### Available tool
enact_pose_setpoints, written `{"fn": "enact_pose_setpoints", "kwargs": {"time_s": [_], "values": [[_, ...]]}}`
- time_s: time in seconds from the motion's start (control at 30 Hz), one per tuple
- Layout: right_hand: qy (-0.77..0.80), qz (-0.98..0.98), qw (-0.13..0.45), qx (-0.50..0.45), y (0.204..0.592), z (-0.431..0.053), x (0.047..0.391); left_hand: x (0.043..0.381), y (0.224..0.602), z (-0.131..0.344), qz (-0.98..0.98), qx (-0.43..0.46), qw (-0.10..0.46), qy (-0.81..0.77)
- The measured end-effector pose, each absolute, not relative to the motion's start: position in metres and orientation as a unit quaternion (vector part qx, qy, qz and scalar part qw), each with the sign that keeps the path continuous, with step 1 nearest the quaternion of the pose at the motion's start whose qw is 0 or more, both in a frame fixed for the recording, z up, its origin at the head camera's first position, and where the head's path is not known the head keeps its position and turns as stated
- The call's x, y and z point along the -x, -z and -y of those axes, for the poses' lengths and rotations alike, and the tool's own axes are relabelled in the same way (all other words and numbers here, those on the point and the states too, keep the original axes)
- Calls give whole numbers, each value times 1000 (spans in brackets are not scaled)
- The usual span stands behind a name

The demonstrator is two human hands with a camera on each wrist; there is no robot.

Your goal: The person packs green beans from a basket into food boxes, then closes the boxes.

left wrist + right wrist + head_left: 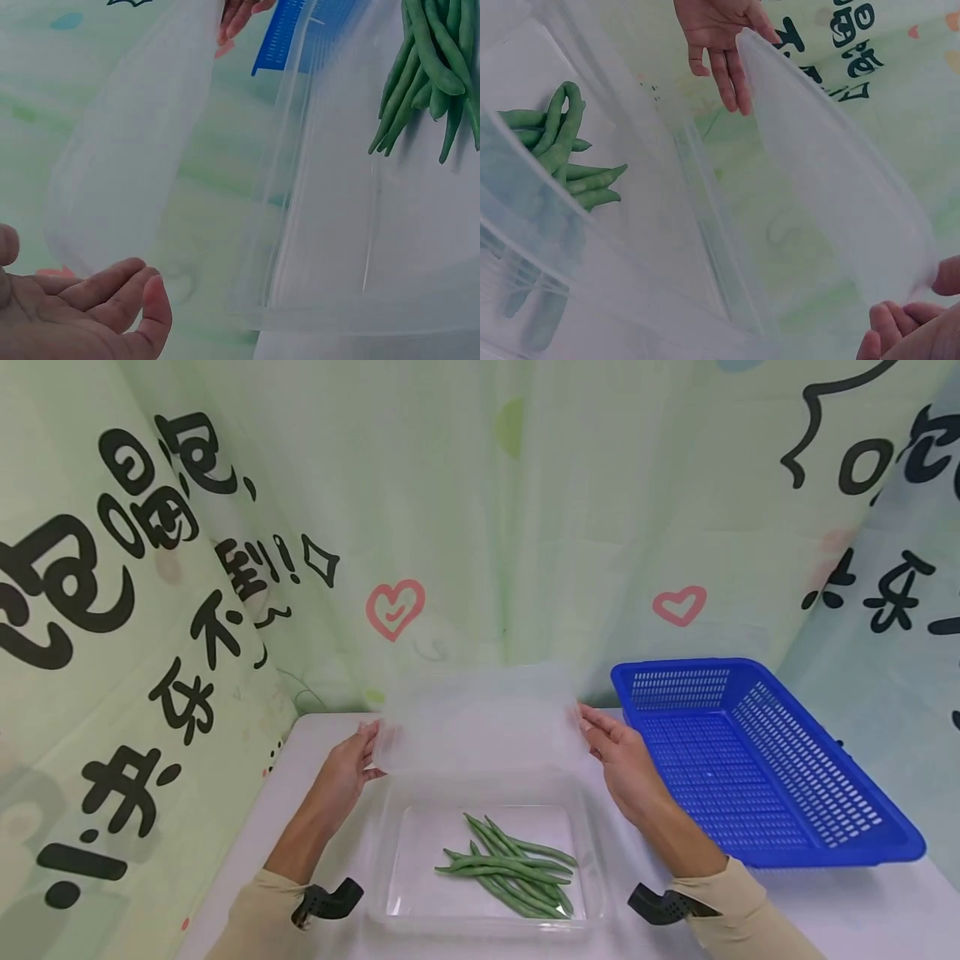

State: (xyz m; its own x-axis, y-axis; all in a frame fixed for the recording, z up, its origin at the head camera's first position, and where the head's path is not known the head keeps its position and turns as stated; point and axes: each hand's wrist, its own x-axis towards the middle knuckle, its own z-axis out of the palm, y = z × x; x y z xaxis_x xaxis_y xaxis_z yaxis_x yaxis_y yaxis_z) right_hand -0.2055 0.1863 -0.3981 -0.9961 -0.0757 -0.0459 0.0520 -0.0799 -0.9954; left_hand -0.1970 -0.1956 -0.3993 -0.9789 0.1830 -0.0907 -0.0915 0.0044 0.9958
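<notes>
A translucent white plastic lid is raised and tilted behind a clear plastic box. My left hand holds its left edge between thumb and fingers; the left wrist view shows those fingers fairly straight behind the lid's end. At the other edge my right hand pinches the lid, with thumb and fingertips on either side of it in the right wrist view. Inside the box lies a loose pile of green beans, toward the right; neither hand touches them.
A blue plastic basket with slotted walls stands to the right, close to my right forearm. Box and basket rest on a white table. Behind and to the left hangs a pale green printed curtain.
</notes>
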Motion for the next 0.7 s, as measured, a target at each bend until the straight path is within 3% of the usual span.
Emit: {"fn": "enact_pose_setpoints", "kwargs": {"time_s": [0.23,0.7], "values": [[703,-710,-1,20,406,-191,206,194,398,202,-718,-9,64,-693],[766,-642,-10,17,408,-189,208,196,400,197,-637,31,24,-770]]}}
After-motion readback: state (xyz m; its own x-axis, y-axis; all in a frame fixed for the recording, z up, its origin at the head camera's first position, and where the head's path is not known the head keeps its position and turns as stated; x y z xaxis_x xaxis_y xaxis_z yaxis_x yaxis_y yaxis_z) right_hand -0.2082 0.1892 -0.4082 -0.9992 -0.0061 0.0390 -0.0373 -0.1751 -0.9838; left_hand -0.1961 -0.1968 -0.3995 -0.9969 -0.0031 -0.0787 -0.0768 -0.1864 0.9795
